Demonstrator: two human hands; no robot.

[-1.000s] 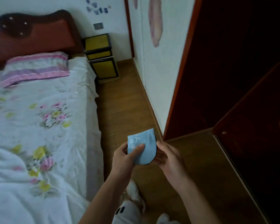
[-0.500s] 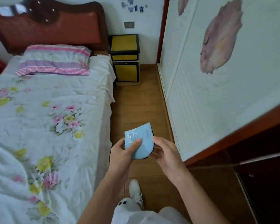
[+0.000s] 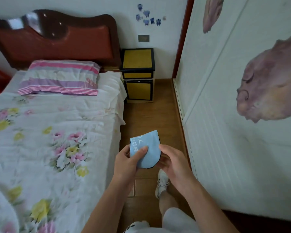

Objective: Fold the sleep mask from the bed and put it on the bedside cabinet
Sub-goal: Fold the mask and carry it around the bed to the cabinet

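The light blue sleep mask (image 3: 149,147), folded in half with white print on its face and a dark edge, is held in front of me over the floor. My left hand (image 3: 127,163) pinches it, thumb on top. My right hand (image 3: 172,161) touches its right edge with the fingers behind it. The bedside cabinet (image 3: 137,60), yellow with black trim, stands far ahead against the wall, its top bare. The bed (image 3: 49,132) lies to my left.
A narrow wooden floor strip (image 3: 149,118) runs between the bed and a white wardrobe wall (image 3: 225,115) on the right. A striped pillow (image 3: 60,78) lies by the dark red headboard (image 3: 57,39). My white shoe (image 3: 161,182) is below my hands.
My view has turned left and come closer along the aisle; the cabinet now looks larger and the dark doorway has left the frame. Both hands keep the same hold on the folded mask.
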